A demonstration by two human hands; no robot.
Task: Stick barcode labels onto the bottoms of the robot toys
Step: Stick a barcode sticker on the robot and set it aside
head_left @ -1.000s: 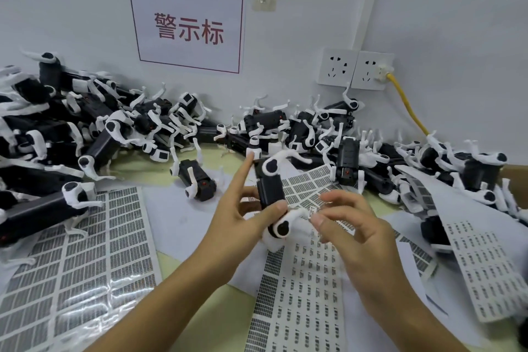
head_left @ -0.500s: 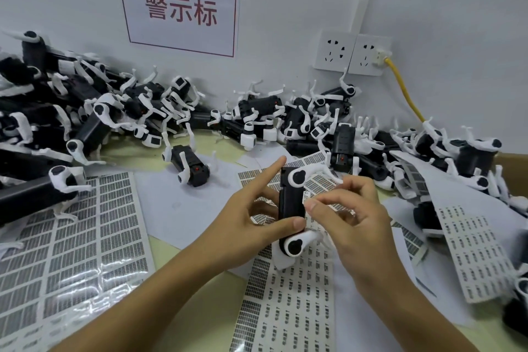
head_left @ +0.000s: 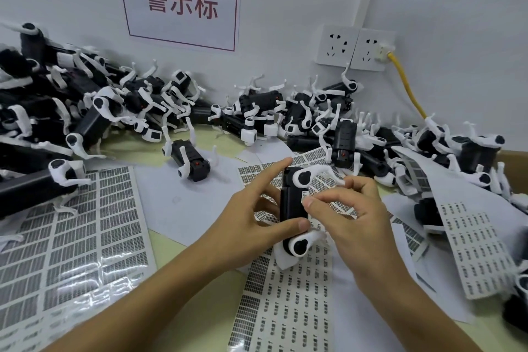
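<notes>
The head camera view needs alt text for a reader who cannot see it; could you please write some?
A person's left hand holds a black-and-white robot toy upright while the right hand presses a small label against it. Label sheets cover the table, and more toys are heaped along the wall.

Label sheet (head_left: pixel 51 237) cut off left; barcodes unreadable.

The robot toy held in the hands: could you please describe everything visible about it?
The robot toy has a black, plastic-looking oblong body with white legs on round black-and-white joints. It is held roughly upright above the label sheets. The left hand grips it, thumb on the lower body, forefinger on top. The right hand presses a small white label against its right side.
</notes>
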